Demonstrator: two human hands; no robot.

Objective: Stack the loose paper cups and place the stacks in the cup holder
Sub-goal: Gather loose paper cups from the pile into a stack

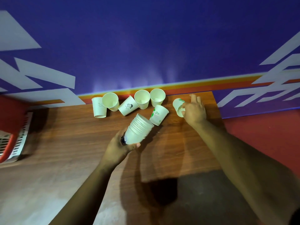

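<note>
We judge the task about half done. Our left hand (pixel 119 147) grips a nested stack of paper cups (pixel 139 129), tilted above the desk (pixel 78 143). Our right hand (pixel 194 110) closes on a green-printed cup (pixel 178 105) lying near the far edge. Six loose cups (pixel 159 115) remain along the back. The white slatted basket (pixel 17 138) at the left, perhaps the holder, shows no stack.

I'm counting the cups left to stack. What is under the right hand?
One paper cup with green print, gripped by the right hand. The hand covers the cup's right side, so whether another cup is nested in it cannot be seen.
</note>
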